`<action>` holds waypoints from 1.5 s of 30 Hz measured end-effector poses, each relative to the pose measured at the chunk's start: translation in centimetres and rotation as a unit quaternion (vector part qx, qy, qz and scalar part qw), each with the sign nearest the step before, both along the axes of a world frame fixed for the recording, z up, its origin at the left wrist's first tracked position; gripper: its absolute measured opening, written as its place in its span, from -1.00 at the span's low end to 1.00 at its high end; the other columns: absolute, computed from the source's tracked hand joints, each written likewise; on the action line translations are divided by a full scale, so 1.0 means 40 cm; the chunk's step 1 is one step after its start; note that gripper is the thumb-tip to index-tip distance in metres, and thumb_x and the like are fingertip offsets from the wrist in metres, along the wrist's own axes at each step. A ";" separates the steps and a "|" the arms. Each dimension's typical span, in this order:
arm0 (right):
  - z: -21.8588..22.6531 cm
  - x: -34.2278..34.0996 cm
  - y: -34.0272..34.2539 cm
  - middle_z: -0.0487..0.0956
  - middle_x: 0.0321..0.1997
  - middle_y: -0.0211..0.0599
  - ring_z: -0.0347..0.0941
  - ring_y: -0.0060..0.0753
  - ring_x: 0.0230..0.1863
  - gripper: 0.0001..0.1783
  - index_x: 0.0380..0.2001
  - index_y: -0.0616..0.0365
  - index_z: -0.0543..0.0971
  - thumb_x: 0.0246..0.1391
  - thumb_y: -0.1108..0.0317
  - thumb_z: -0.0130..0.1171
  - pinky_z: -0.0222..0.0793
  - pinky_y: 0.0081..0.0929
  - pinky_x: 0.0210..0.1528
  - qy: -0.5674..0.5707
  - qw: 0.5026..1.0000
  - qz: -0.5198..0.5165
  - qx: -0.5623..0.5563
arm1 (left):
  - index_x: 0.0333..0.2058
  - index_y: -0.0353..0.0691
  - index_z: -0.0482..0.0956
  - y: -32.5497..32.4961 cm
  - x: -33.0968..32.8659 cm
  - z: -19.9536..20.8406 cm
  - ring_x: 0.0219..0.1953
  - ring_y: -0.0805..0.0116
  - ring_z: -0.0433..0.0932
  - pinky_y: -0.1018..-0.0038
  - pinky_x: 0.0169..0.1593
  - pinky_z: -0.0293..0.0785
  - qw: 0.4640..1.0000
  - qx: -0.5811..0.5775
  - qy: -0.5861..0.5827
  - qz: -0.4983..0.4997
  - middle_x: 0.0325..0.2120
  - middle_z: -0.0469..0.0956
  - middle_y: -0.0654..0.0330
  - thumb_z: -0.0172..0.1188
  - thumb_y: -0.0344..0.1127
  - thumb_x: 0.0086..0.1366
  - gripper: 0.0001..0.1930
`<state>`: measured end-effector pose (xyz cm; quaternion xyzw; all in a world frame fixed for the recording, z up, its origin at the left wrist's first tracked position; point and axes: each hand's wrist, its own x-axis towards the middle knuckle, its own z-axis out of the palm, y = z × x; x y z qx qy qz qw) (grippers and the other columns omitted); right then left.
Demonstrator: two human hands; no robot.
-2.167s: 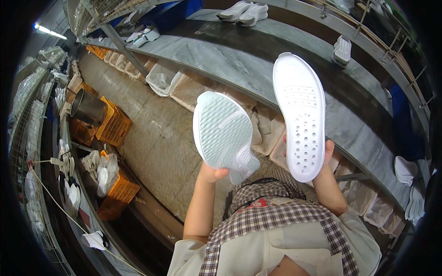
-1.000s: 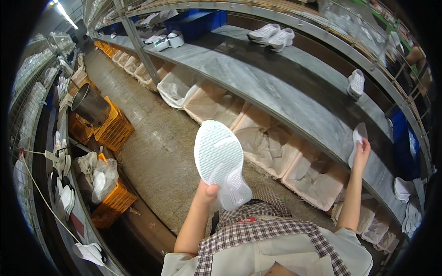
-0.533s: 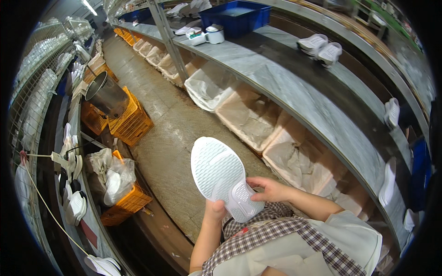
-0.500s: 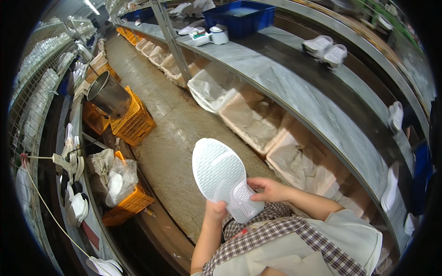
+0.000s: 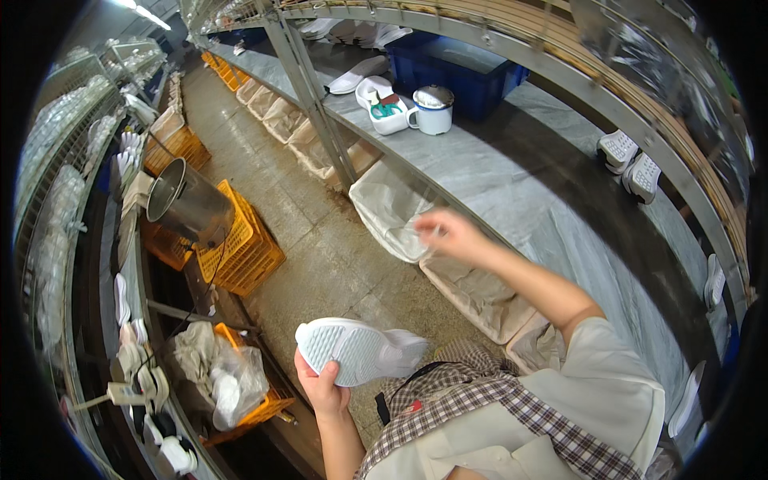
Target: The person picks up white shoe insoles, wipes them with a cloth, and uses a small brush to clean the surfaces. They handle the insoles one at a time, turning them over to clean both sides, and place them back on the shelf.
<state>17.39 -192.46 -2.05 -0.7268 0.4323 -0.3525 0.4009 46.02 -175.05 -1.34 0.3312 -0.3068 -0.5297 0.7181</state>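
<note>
My left hand (image 5: pixel 322 386) grips a white shoe sole (image 5: pixel 352 350) by its left end, thumb lying on the patterned tread. The sole is held sideways in front of my checked apron, its narrower end pointing right. My right hand (image 5: pixel 450 234) is away from the sole, in the air over a white-lined bin beside the bench edge. Motion blurs its fingers, and whether something small is between them I cannot make out. Farther along the bench stand a white enamel mug (image 5: pixel 433 110) and a white tub (image 5: pixel 387 114) with green-handled scissors (image 5: pixel 387 110) in it.
A grey bench (image 5: pixel 520 160) with a dark conveyor belt (image 5: pixel 592 152) curves along my right. Lined bins (image 5: pixel 472 296) sit below it. A blue crate (image 5: pixel 456 72) is on the bench. Orange crates (image 5: pixel 248 260), a metal bucket (image 5: pixel 190 200) and shelving (image 5: pixel 56 152) line the left.
My right hand has let go of the sole and moved up and right toward the bench. The sole has turned sideways and dropped lower in my left hand. The view has shifted.
</note>
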 end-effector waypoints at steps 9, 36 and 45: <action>0.048 -0.134 -0.680 0.47 -0.04 -0.07 0.39 0.06 -0.05 -0.56 -0.06 0.01 0.51 -0.08 0.24 0.17 0.33 -0.21 0.02 0.265 0.857 -0.363 -0.252 | 0.08 -0.30 0.26 -0.466 0.170 -0.109 -0.04 0.30 0.45 0.34 0.06 0.36 0.984 0.050 -0.097 -0.143 -0.08 0.45 0.13 0.24 -0.55 0.00 -0.39; -0.046 -0.047 -0.548 0.47 -0.29 -0.12 0.41 -0.05 -0.18 -0.78 -0.30 0.16 0.56 -0.09 0.37 0.20 0.38 -0.25 -0.14 0.412 0.799 -0.425 -0.105 | -0.05 -0.39 0.43 -1.161 0.212 -0.041 -0.21 0.50 0.49 0.55 -0.11 0.39 0.925 0.070 -0.139 -0.347 -0.22 0.53 0.22 0.17 -0.57 0.06 -0.60; 0.037 0.171 -0.914 0.53 -0.40 -0.31 0.40 -0.22 -0.27 -0.84 -0.53 0.11 0.58 -0.07 0.25 0.15 0.38 -0.33 -0.21 0.355 0.825 -0.343 -0.276 | -0.03 -0.40 0.41 -1.111 0.196 -0.052 -0.20 0.47 0.50 0.54 -0.09 0.39 0.938 0.081 -0.138 -0.307 -0.20 0.53 0.21 0.18 -0.57 0.06 -0.57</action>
